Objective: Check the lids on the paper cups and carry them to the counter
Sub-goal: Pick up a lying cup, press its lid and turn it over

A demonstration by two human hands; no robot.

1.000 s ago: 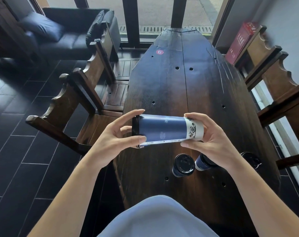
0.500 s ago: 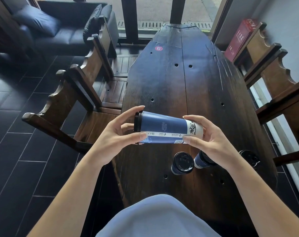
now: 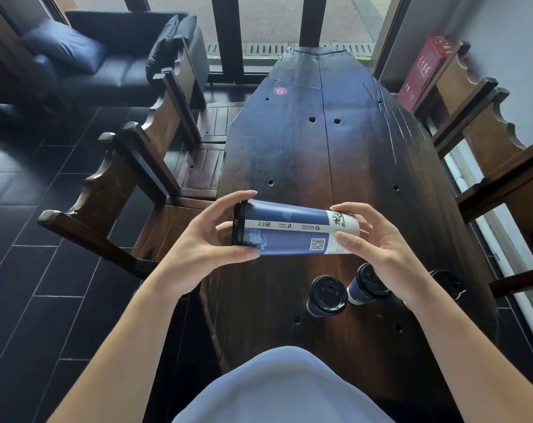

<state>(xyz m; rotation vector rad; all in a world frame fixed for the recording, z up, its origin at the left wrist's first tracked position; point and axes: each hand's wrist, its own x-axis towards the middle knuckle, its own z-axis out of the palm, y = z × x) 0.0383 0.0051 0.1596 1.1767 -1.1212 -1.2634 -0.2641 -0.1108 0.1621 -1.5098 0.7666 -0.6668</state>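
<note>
Pinching the sideways blue paper cup point(image 3: 289, 232) between my left hand point(image 3: 207, 248) at its black lid point(image 3: 238, 222) and my right hand point(image 3: 378, 245) at its base, I judge it light and crushable.

Dark wooden table point(image 3: 305, 154), carved wooden chairs point(image 3: 128, 184) alongside, black sofa point(image 3: 106, 56), red box point(image 3: 424, 68) by wall.

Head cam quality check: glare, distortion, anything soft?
Head view: daylight from the window puts a bluish sheen on the table; wide-angle bends the chairs outward; held cup sharp, its QR code visible; far-right cup dim behind the right hand.
</note>
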